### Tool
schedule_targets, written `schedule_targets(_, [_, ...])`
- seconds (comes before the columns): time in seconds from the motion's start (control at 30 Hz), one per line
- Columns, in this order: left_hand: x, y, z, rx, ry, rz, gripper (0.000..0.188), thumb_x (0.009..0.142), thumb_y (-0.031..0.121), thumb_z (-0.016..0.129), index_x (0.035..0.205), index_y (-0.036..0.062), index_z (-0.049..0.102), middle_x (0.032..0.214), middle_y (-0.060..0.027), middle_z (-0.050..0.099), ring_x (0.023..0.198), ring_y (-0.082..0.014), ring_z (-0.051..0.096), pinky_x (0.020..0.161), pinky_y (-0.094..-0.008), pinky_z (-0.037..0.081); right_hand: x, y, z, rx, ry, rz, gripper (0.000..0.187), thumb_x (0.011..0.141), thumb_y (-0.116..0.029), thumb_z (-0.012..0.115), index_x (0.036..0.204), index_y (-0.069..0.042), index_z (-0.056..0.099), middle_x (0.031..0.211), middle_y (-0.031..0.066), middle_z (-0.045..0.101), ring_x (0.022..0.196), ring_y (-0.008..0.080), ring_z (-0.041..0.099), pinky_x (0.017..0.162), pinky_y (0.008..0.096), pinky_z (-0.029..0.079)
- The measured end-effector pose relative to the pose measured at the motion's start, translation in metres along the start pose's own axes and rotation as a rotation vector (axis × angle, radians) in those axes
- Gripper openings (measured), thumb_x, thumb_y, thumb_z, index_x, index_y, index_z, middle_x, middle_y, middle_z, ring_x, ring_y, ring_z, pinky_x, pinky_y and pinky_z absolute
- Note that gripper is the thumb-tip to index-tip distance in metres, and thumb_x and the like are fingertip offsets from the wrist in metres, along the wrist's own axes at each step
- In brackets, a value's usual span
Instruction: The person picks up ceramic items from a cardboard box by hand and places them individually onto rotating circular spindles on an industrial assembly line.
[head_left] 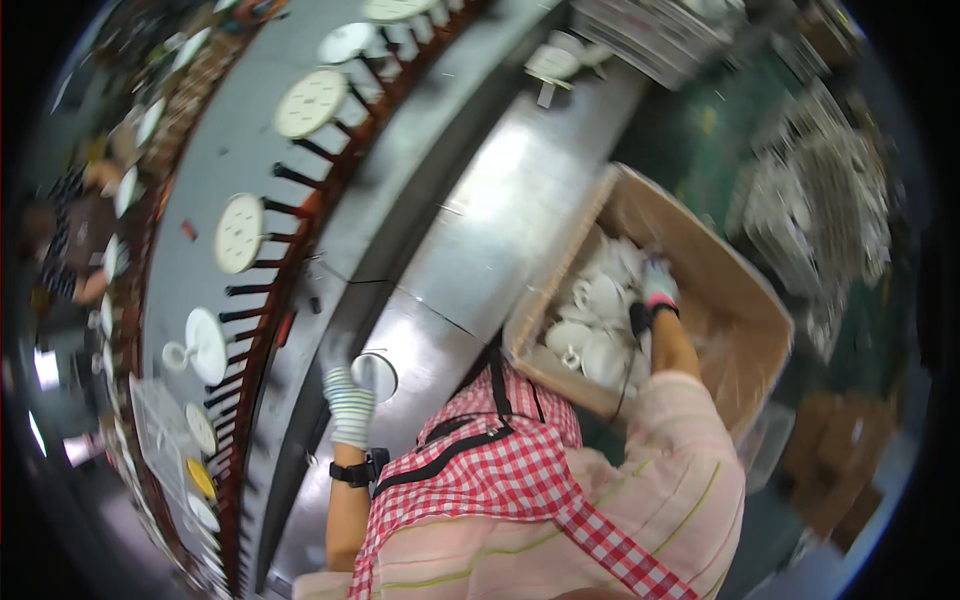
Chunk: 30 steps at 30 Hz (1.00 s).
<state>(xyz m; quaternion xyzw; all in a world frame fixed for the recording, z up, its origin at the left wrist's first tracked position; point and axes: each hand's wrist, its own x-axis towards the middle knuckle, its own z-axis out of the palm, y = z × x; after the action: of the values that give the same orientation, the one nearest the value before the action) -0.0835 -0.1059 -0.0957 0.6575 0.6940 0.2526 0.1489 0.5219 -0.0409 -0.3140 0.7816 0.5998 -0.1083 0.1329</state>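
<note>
My left hand (pixel 350 402), in a striped glove with a black band at the wrist, is over the metal bench beside the conveyor. Its fingers are smeared by motion. Right next to it is a white round disc (pixel 378 378) with a dark rim; whether the hand touches it I cannot tell. My right hand (pixel 657 284), gloved too, reaches down into a large cardboard box (pixel 740 300). White round plastic parts (pixel 603 300) with rings or loops lie heaped there, beside the fingers. Blur hides what those fingers grip, if anything.
A curved conveyor with dark pegs (pixel 250 290) carries white round discs (pixel 240 232) along my left. White parts (pixel 560 62) lie at the far end of the metal bench (pixel 480 200). Stacked trays (pixel 815 200) stand right of the box. Another person (pixel 75 240) works across the conveyor.
</note>
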Motion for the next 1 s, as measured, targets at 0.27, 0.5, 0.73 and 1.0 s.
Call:
schedule_targets(0.27, [-0.005, 0.034, -0.006, -0.115, -0.202, 0.110, 0.040, 0.080, 0.018, 0.062, 0.118, 0.0073, 0.053, 0.119, -0.0186, 0.055, 0.092, -0.0319, 0.061, 0.079, -0.0387, 0.049, -0.014, 0.003, -0.047, -0.216, -0.231, 0.103, 0.023, 0.084, -0.017, 0.053, 0.103, -0.015, 0.066, 0.105, 0.0089, 0.067, 0.095, 0.0261, 0.065, 0.080, 0.0427, 0.051])
schedule_targets(0.5, [0.050, 0.108, -0.008, -0.411, -0.387, 0.123, 0.055, 0.081, 0.025, 0.065, 0.128, 0.0051, 0.045, 0.117, -0.0181, 0.057, 0.105, -0.0308, 0.057, 0.089, -0.0391, 0.045, -0.121, -0.070, -0.282, 0.954, -0.203, -0.172, 0.037, 0.078, -0.030, 0.065, 0.097, 0.002, 0.063, 0.085, 0.0123, 0.065, 0.075, 0.0191, 0.061, 0.070, 0.0321, 0.049])
schedule_targets(0.73, [0.089, 0.179, -0.020, -1.238, -0.525, -0.053, 0.066, 0.083, 0.033, 0.067, 0.134, 0.0012, 0.041, 0.123, -0.0097, 0.055, 0.113, -0.0181, 0.052, 0.096, -0.0324, 0.042, -0.149, -0.233, -0.314, 1.575, -0.093, -0.582, 0.057, 0.081, -0.028, 0.062, 0.128, 0.002, 0.047, 0.117, 0.0118, 0.055, 0.107, 0.0191, 0.053, 0.091, 0.0294, 0.042])
schedule_targets(1.0, [0.135, 0.170, -0.047, -1.323, -0.100, 0.166, 0.062, 0.090, 0.036, 0.055, 0.134, -0.0017, 0.035, 0.128, -0.0125, 0.048, 0.118, -0.0174, 0.046, 0.100, -0.0296, 0.038, -0.074, -0.352, -0.365, 1.350, 0.356, -1.082, 0.027, 0.087, -0.011, 0.058, 0.113, -0.007, 0.055, 0.116, 0.0160, 0.057, 0.102, 0.0268, 0.058, 0.088, 0.0330, 0.046])
